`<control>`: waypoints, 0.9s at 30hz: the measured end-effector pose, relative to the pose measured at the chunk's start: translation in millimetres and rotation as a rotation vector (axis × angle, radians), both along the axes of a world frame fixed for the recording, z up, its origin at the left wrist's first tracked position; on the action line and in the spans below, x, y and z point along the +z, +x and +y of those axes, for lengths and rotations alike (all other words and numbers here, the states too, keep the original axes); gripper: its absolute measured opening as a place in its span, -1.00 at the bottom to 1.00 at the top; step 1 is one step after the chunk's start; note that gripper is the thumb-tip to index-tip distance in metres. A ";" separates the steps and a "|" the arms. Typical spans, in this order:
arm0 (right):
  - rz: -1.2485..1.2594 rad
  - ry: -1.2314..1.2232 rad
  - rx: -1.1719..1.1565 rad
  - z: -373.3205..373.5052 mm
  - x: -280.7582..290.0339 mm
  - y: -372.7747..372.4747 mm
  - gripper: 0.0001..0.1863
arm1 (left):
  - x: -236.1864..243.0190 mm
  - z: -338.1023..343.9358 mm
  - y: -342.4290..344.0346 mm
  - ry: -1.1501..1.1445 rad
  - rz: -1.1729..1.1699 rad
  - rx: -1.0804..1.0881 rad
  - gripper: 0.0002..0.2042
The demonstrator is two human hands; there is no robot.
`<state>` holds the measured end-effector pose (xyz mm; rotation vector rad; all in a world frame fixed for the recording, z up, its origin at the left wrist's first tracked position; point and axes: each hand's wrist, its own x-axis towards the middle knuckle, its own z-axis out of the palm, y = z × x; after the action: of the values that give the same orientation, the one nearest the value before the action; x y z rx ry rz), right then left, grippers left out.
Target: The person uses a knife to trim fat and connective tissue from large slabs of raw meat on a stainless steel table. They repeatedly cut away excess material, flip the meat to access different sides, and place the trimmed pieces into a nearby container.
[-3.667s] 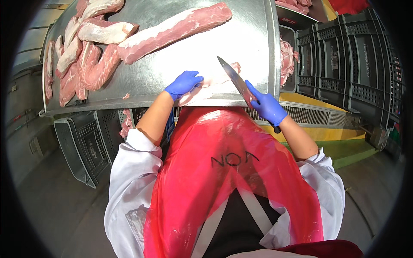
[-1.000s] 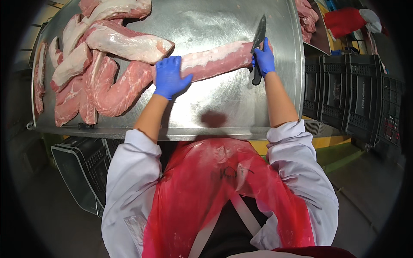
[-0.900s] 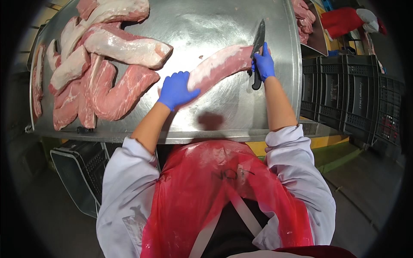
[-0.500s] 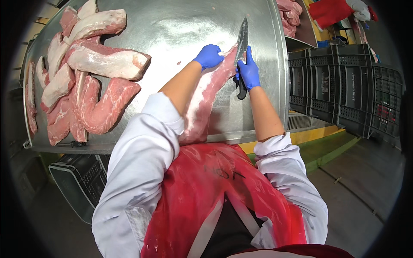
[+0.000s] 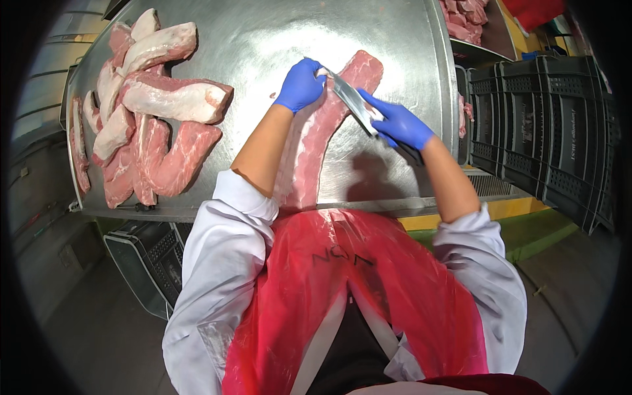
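A long pork loin (image 5: pixel 315 145) lies on the steel table in front of me, its near end at the table's front edge and a white fat layer along its left side. Near its far end, my blue-gloved left hand (image 5: pixel 301 87) is closed in a pinch on a pale flap of fat (image 5: pixel 322 72) at the left edge. My right hand (image 5: pixel 403 125), gloved in blue too, grips the dark handle of a knife (image 5: pixel 353 102). The blade slants across the loin, its tip close to my left fingers.
Several pork loins (image 5: pixel 172 99) are heaped at the left of the steel table (image 5: pixel 250 26). More meat (image 5: pixel 464 23) fills a container at the far right. Dark crates (image 5: pixel 526 122) stand beyond the right edge, and another crate (image 5: pixel 141 263) is below the table's front left.
The knife has swung from upright at the loin's right edge to slanting left across it. My right hand has moved right and nearer; the left has shifted slightly left. The whole view has shifted.
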<state>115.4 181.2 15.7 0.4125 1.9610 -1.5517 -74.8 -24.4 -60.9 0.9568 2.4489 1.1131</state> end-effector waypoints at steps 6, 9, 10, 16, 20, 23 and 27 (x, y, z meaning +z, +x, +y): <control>0.113 -0.080 -0.072 -13.4 -26.4 -25.2 -0.25 | 23.1 13.4 1.5 -0.073 -0.046 -0.106 -0.82; 0.116 -0.080 0.062 -6.3 -26.8 -25.9 -0.23 | 20.2 6.8 -6.2 -0.023 -0.036 -0.020 -0.82; 0.087 -0.036 0.167 6.3 -21.2 -12.6 -0.23 | 16.8 -1.2 -9.4 -0.006 -0.027 0.025 -0.83; 0.169 -0.027 0.154 -12.2 -21.1 -15.6 -0.22 | 38.8 -5.7 -10.7 0.032 -0.082 -0.047 -0.81; 0.198 -0.006 0.217 -27.9 -11.7 -30.7 -0.22 | 39.4 -14.0 -18.4 0.048 -0.106 -0.026 -0.80; -0.062 -0.093 0.331 6.3 2.3 9.8 -0.18 | 40.4 -34.7 -24.8 0.108 -0.177 0.087 -0.80; 0.225 0.068 0.372 -29.0 -25.7 -23.0 -0.19 | 57.8 -26.2 -14.3 0.190 -0.254 0.033 -0.79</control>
<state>92.4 152.3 -10.0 -0.1048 2.1166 -1.3393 -89.2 -50.6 -3.1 0.7729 2.1933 1.4054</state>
